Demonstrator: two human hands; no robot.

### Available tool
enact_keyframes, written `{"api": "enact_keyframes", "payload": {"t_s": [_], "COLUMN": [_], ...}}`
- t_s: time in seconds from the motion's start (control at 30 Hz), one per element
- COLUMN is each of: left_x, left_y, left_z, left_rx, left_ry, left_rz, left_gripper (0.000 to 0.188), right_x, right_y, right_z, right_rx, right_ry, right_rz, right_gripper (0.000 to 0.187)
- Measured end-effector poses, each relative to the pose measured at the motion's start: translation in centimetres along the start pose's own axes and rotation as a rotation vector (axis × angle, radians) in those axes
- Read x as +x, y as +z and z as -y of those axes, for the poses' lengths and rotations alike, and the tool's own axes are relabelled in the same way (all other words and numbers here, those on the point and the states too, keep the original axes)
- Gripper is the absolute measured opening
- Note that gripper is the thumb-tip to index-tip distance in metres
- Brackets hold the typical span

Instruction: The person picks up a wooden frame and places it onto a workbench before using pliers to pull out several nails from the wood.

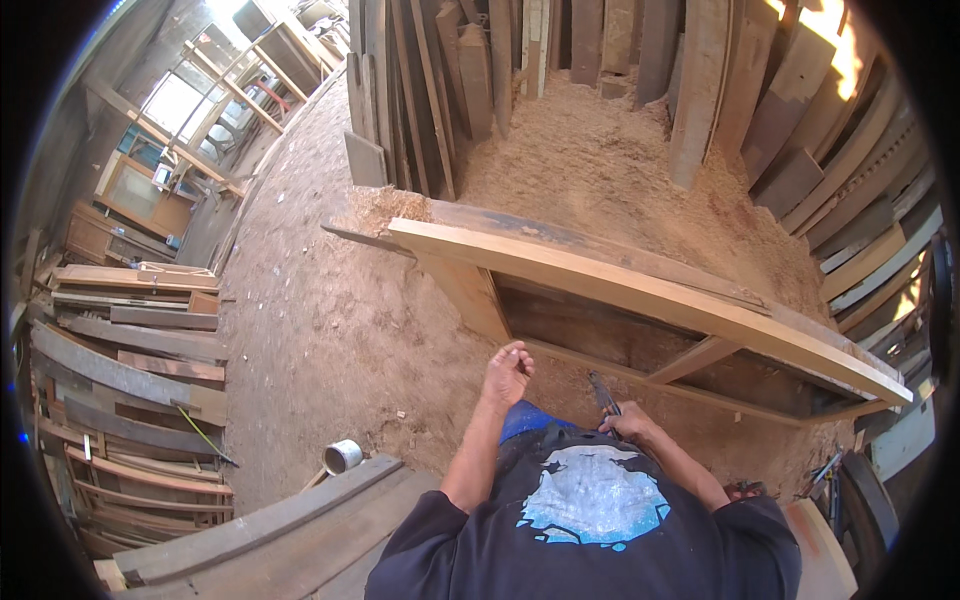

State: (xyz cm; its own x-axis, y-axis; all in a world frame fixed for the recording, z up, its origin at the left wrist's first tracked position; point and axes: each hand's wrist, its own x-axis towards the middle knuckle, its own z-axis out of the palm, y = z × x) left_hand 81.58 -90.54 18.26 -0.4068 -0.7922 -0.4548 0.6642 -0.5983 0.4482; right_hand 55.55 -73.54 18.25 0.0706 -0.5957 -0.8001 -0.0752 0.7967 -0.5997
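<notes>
My left hand (509, 374) is raised just in front of a long wooden frame (600, 277). Its fingers are curled together, and anything small between them is too fine to make out. Lower and to the right, my right hand (628, 421) grips a slim dark hand tool (602, 391) whose narrow end points up toward the frame. The tool's exact kind cannot be told. The frame stands on edge across my front, slanting down to the right, with a pale top rail and a short crosspiece (697, 359) inside. Neither hand visibly touches it.
Boards (478, 80) lean upright behind a heap of sawdust (600, 150). Stacked timber (150, 345) lies at the left. Near a plank bench (270, 525) is a white can (342, 457). More planks (870, 270) and some tools (825, 470) are at the right.
</notes>
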Motion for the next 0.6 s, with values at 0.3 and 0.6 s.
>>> {"api": "enact_keyframes", "payload": {"t_s": [0.3,0.6], "left_x": [8.7,18.3], "left_y": [0.4,8.4], "left_z": [-24.6,-36.8], "left_rx": [0.528,1.684], "left_ry": [0.311,0.812], "left_rz": [-0.155,-0.184], "left_gripper": [0.011,0.033], "right_x": [7.1,11.1], "right_y": [10.5,22.2], "right_z": [16.4,26.3], "right_rx": [0.053,0.685], "right_ry": [-0.113,-0.268], "right_rz": [-0.099,0.286], "right_gripper": [0.032,0.025]}}
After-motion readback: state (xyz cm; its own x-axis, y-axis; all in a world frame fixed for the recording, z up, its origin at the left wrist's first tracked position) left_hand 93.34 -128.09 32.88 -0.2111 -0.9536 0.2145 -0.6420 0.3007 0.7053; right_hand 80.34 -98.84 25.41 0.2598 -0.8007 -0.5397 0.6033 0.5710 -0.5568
